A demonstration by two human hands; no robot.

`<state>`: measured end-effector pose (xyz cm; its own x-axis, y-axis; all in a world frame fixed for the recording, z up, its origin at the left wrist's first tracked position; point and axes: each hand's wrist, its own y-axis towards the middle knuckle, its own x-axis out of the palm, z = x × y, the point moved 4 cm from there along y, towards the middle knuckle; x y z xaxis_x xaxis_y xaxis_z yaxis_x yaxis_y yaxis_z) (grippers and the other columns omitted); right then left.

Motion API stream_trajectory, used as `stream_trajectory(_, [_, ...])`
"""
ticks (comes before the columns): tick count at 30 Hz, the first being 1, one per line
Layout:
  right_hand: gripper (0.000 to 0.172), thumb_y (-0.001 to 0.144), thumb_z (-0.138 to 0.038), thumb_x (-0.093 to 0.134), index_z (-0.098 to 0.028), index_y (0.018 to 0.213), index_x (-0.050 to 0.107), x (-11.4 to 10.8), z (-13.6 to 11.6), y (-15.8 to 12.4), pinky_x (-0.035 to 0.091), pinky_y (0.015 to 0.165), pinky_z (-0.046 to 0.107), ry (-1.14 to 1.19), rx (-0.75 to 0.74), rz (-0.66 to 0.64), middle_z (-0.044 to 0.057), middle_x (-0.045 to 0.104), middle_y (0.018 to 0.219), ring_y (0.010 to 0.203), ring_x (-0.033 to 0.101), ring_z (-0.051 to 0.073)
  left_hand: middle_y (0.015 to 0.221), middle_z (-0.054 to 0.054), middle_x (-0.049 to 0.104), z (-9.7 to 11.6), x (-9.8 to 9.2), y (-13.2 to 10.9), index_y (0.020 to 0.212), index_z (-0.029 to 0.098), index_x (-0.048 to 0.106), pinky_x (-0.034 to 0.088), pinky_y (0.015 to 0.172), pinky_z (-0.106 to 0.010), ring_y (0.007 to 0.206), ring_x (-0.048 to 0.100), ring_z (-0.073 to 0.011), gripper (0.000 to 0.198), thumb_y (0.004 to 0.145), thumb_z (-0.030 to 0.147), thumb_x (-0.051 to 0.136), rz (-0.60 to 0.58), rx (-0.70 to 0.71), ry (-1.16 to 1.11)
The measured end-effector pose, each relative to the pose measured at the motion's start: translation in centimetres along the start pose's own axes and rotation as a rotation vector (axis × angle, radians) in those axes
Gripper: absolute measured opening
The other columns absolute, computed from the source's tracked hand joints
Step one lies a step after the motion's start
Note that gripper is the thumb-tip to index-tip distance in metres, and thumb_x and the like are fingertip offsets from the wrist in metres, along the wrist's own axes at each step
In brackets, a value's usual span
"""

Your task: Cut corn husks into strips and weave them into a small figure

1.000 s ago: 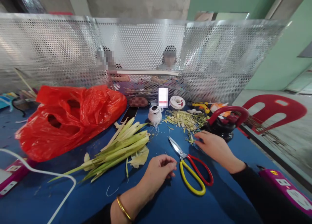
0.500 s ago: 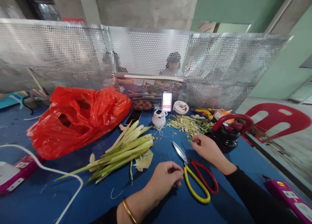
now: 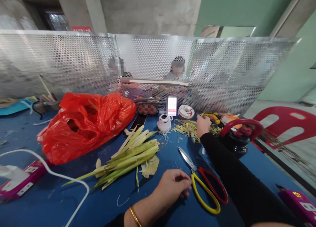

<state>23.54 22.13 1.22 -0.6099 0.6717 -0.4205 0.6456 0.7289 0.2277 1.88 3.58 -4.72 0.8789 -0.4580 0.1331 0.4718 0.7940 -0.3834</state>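
Clippings [image 3: 186, 128] heaped between twelve and one o'clock from left hand [image 3: 174, 184]. Leaf bundle [image 3: 133, 156] at ten; left hand curled, cannot tell whether thumb and fingertips pinch anything; scissors [image 3: 194, 168] at three, blades together; right hand [image 3: 203, 125] at one, over heap's right part, cannot tell grip.

1. Head-worn, looking forward and down across the table [image 3: 98, 209].
2. Set near the left hand [image 3: 174, 184], farther from the right hand [image 3: 203, 124].
3. Facing a perforated metal screen [image 3: 153, 50], with concrete wall [image 3: 145, 13] beyond.
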Motion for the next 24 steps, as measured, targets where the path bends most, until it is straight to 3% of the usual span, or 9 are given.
stream_trajectory(5, [0.034,0.094,-0.032,0.06,-0.017,0.124,0.058,1.0,2.2,-2.0,0.055,0.086,0.044,-0.398,0.044,-0.06,0.01,0.061,0.125,0.103,0.064,0.024,0.066,-0.001,0.064,-0.3,0.3,-0.1,0.079,0.014,0.066,0.038,0.054,-0.025,0.053,0.056,-0.0109,0.029,0.064,0.039,0.071,-0.022,-0.007,0.002])
stream_trajectory(10, [0.034,0.094,-0.032,0.061,-0.016,0.124,0.058,3.0,2.1,-4.3,0.055,0.086,0.044,-0.601,-0.159,-0.213,0.01,0.061,0.125,0.103,0.064,0.024,0.065,-0.001,0.063,-0.2,0.5,-0.1,0.077,0.014,0.065,0.04,0.055,-0.025,0.053,0.056,-0.0103,0.023,0.066,0.033,0.069,-0.036,-0.014,0.001])
stream_trajectory(16, [0.035,0.094,-0.031,0.06,-0.016,0.126,0.057,2.7,-0.7,-6.2,0.049,0.095,0.049,-0.634,-0.453,-0.348,0.012,0.057,0.131,0.115,0.058,0.027,0.066,0.0,0.063,-0.2,0.4,-0.1,0.081,0.013,0.065,0.04,0.054,-0.024,0.054,0.057,-0.0096,0.022,0.067,0.03,0.067,-0.035,-0.045,-0.001])
stream_trajectory(18, [0.029,0.096,-0.029,0.056,-0.015,0.121,0.061,3.3,-1.7,-7.6,0.046,0.1,0.045,-0.603,-0.559,-0.477,0.013,0.059,0.127,0.118,0.056,0.026,0.066,0.0,0.063,-0.3,0.4,-0.1,0.081,0.013,0.064,0.04,0.054,-0.024,0.054,0.057,-0.0095,0.022,0.067,0.03,0.066,-0.044,-0.044,0.009])
stream_trajectory(20, [0.024,0.096,-0.03,0.058,-0.018,0.116,0.063,4.6,-2.5,-9.5,0.051,0.093,0.042,-0.571,-0.654,-0.667,0.01,0.064,0.121,0.107,0.062,0.022,0.066,0.0,0.062,-0.3,0.4,0.0,0.08,0.013,0.064,0.039,0.053,-0.024,0.054,0.056,-0.0095,0.021,0.067,0.029,0.064,-0.044,-0.039,0.021])
stream_trajectory(22, [0.03,0.095,-0.032,0.059,-0.018,0.122,0.06,6.1,-2.8,-11.4,0.055,0.085,0.043,-0.552,-0.718,-0.823,0.009,0.062,0.123,0.101,0.064,0.022,0.066,0.0,0.062,-0.2,0.3,0.0,0.079,0.013,0.064,0.04,0.052,-0.024,0.054,0.055,-0.0098,0.021,0.066,0.029,0.064,-0.041,-0.034,0.022])
stream_trajectory(24, [0.032,0.095,-0.032,0.059,-0.018,0.123,0.059,7.2,-2.8,-12.9,0.055,0.085,0.043,-0.559,-0.741,-0.896,0.009,0.061,0.124,0.102,0.064,0.023,0.066,-0.001,0.062,-0.1,0.2,0.0,0.079,0.013,0.064,0.04,0.052,-0.024,0.054,0.055,-0.0102,0.021,0.066,0.029,0.064,-0.041,-0.03,0.011])
